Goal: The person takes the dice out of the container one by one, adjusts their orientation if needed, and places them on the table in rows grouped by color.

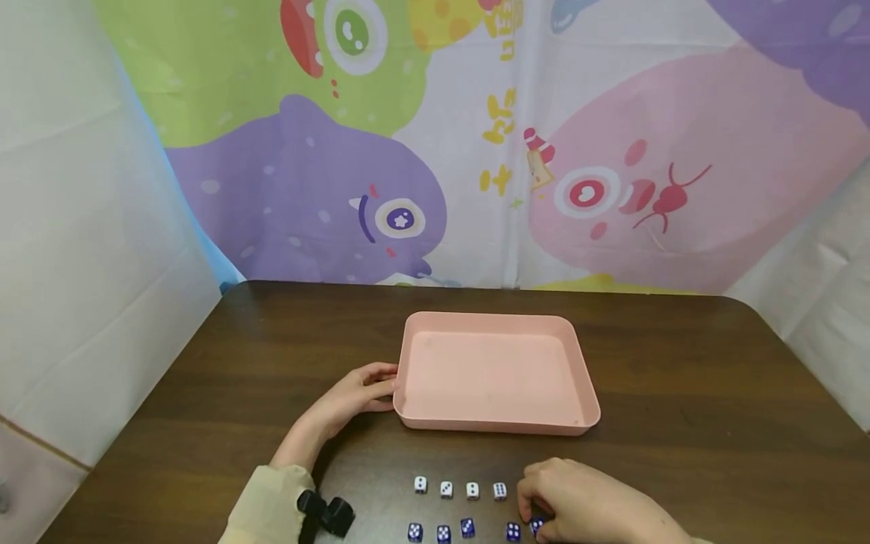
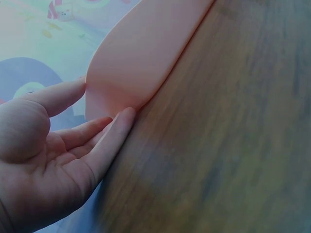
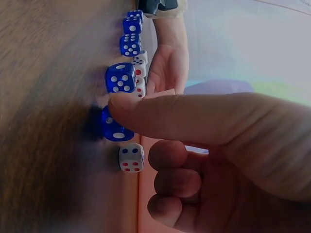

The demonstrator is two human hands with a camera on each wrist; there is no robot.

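A pink tray (image 1: 496,425) lies on the table. My left hand (image 1: 356,393) touches its left side, fingers fairly straight, with thumb and fingertips at the corner wall in the left wrist view. Below the tray my right hand (image 1: 591,502) has thumb and fingers about a blue die (image 1: 537,525) at the right end of a row. In the right wrist view the thumb (image 3: 146,114) lies across that blue die (image 3: 116,127); the index finger is largely hidden. Close by are another blue die (image 3: 120,77) and a white die (image 3: 131,158).
Several white dice (image 1: 446,489) form a row in front of the tray. Nearer me runs a row of blue dice (image 1: 444,533). The brown table (image 1: 285,325) ends at a cartoon-printed curtain (image 1: 476,227). A black strap device (image 1: 326,512) sits on the left sleeve.
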